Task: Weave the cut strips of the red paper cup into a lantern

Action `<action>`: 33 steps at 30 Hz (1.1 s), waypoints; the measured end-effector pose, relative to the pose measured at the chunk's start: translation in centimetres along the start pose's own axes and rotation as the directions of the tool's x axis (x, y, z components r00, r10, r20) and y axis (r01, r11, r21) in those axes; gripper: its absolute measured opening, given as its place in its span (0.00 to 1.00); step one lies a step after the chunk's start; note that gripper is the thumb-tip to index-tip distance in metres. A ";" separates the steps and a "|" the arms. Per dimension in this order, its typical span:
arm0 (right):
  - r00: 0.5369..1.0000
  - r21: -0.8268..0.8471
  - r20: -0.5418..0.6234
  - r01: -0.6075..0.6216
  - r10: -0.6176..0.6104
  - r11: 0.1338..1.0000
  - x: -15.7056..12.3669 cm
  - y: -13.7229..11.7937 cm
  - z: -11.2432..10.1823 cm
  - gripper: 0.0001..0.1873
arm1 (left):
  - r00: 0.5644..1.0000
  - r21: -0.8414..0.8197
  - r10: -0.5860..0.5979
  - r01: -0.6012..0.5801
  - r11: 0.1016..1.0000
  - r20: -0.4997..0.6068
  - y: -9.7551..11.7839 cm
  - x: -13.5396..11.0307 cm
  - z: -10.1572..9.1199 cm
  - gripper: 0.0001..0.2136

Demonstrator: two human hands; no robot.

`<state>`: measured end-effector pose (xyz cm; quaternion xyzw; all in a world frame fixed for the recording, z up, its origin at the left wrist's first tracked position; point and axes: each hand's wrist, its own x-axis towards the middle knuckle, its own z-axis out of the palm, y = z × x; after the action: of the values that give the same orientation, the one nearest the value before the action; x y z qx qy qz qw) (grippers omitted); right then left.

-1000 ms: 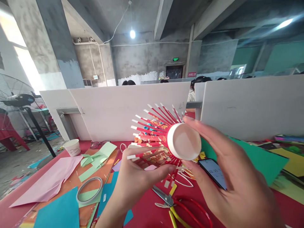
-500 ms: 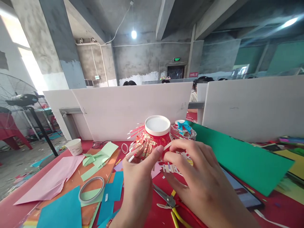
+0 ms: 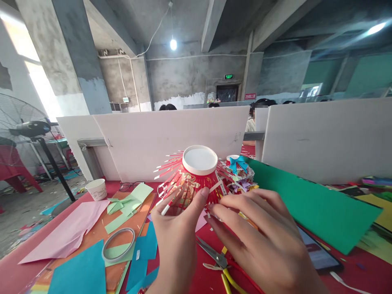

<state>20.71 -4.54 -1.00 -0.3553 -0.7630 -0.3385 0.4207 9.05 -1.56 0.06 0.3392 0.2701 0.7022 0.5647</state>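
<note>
A red and gold paper cup (image 3: 200, 160) is upside down in front of me, white base up and tilted, its side cut into many strips that flare outward. My left hand (image 3: 176, 232) grips it from the near left, thumb against the strips and fingers partly hidden behind them. At its near right side, my right hand (image 3: 260, 234) has its thumb and forefinger pinched together at the end of a strip. Below, scissors (image 3: 219, 259) with red and yellow handles lie with blades parted. Behind the cup sits a fringed paper piece with a blue bow (image 3: 238, 164).
Left are a tape roll (image 3: 118, 245), blue paper (image 3: 78, 269), pink paper (image 3: 65, 232), green paper (image 3: 136, 200) and a paper cup with a printed pattern (image 3: 96, 189). A large green sheet (image 3: 312, 200) and phone (image 3: 320, 251) lie right. White boards (image 3: 171, 143) stand behind.
The cut cup has shifted slightly left and up, and more strips show on its left. My right hand has moved a little lower at the cup's near side.
</note>
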 end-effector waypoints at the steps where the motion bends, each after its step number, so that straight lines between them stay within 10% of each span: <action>1: 1.000 0.017 -0.003 -0.015 0.015 1.000 0.1 0.1 -0.1 0.09 | 1.000 0.002 -0.004 0.004 1.000 0.005 0.1 0.0 0.0 0.05; 7: 0.931 0.286 0.045 -0.359 0.362 0.888 0.3 0.0 -0.7 0.09 | 0.999 -0.011 -0.037 0.037 0.999 0.026 0.2 -0.1 0.0 0.05; 12: 0.682 0.443 0.152 -0.694 0.715 0.568 0.4 -0.7 -0.3 0.04 | 0.994 -0.021 -0.101 0.102 0.995 0.049 0.0 -0.6 0.3 0.05; 17: 0.543 0.568 0.355 -0.772 0.761 0.286 0.7 -1.0 -0.3 0.07 | 0.985 -0.041 -0.119 0.125 0.991 0.121 -0.1 -0.7 0.4 0.05; 33: 0.536 0.767 0.371 -0.637 0.759 0.075 -0.1 0.3 -1.1 0.04 | 0.985 0.221 0.163 -0.171 0.960 0.054 0.2 -0.3 0.5 0.07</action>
<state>21.49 -5.31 -0.58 -0.3991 -0.5252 0.3007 0.6889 9.32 -1.90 0.49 0.4349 0.3081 0.7060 0.4663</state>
